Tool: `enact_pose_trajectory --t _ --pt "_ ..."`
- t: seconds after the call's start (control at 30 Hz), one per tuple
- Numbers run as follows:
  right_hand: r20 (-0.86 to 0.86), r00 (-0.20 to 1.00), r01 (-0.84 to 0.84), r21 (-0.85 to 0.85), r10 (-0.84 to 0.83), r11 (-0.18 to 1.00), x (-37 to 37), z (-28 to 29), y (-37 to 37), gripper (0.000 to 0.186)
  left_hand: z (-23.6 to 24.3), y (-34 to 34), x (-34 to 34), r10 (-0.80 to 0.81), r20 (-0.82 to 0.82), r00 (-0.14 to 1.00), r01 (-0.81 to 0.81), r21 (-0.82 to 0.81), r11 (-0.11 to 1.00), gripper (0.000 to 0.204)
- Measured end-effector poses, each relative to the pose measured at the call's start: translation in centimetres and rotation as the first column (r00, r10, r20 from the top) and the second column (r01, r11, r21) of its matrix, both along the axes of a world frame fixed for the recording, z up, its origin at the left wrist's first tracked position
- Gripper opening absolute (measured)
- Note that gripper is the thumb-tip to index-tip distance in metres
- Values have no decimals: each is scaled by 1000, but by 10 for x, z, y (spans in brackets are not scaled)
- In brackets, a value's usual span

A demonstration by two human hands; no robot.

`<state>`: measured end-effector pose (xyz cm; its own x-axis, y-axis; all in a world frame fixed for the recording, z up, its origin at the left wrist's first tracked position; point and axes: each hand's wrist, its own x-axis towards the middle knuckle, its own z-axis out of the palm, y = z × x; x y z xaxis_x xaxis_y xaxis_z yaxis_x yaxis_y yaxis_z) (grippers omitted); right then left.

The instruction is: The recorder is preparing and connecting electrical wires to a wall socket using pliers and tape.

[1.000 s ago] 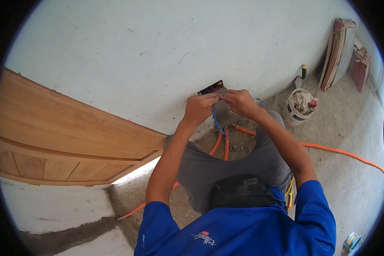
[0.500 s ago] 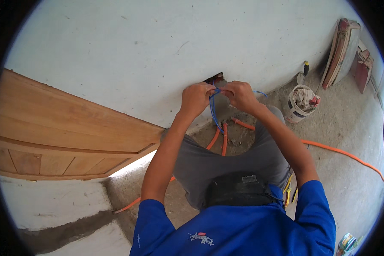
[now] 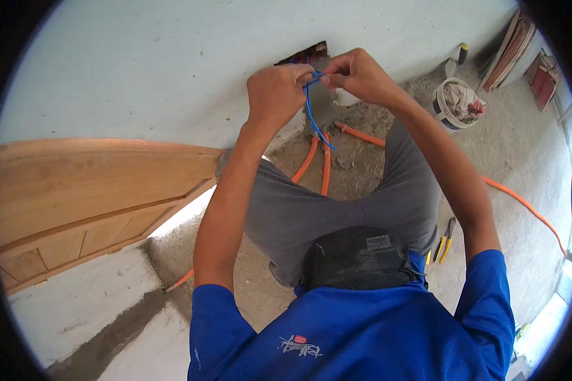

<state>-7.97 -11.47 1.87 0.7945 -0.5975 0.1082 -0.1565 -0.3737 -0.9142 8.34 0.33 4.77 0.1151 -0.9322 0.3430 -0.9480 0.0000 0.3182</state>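
Note:
Blue electrical wires (image 3: pixel 309 108) come out of a rough rectangular hole (image 3: pixel 304 53) low in the pale wall, and one length hangs down in a curve. My left hand (image 3: pixel 274 92) pinches the wires just below the hole, its fingers bent and closed. From the other side my right hand (image 3: pixel 363 77) has thumb and forefinger closed on the same blue wires. Both sets of fingertips are close together, and they partly hide the wires. Below, the free end of the hanging wire lies by the tops of orange corrugated conduits (image 3: pixel 326 166) rising from the floor.
A wooden door (image 3: pixel 102 190) stands at the left. To the right are a white bucket (image 3: pixel 445 114) with cloth in it, a trowel with a yellow-black handle (image 3: pixel 463 53) and leaning boards (image 3: pixel 511 47). Yellow-handled pliers (image 3: pixel 447 242) lie on the concrete floor beside my leg.
My view has shifted, so wall and hands sit higher in it. My hands stay on the wires; the right-side wire end that stuck out past my right hand no longer shows.

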Motion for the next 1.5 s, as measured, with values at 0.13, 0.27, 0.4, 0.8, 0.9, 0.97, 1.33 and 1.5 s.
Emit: enact_pose_trajectory --t 0.13,0.27,0.4,0.8,0.9,0.97,1.33,1.5 --pt "-92 992 71 -119 -82 990 4 13 11 14 -4 1 3 -10 16 1000 11 -45 999 13" --pt "-120 974 143 -331 -192 933 9 12 21 16 -6 2 3 -36 14 999 37 -73 997 13" --pt "-106 983 103 -354 -149 930 5 8 14 16 -6 2 3 -58 3 998 58 -66 996 15" --pt "-142 988 -89 -261 53 961 6 19 -5 16 -9 1 7 -90 157 983 106 -92 990 18" --pt "-58 974 -225 -210 218 952 1 21 -16 15 -15 -1 9 -106 154 982 131 -162 978 22" --pt "55 937 -321 -243 344 915 -7 35 -12 14 -19 0 11 -114 163 980 143 -175 974 25" --pt "-214 930 -154 509 298 847 12 3 -37 19 -27 -2 17 -209 179 961 256 -305 917 22" --pt "-177 874 -324 482 453 814 12 24 -33 26 -24 4 17 -198 90 976 216 -293 931 19"
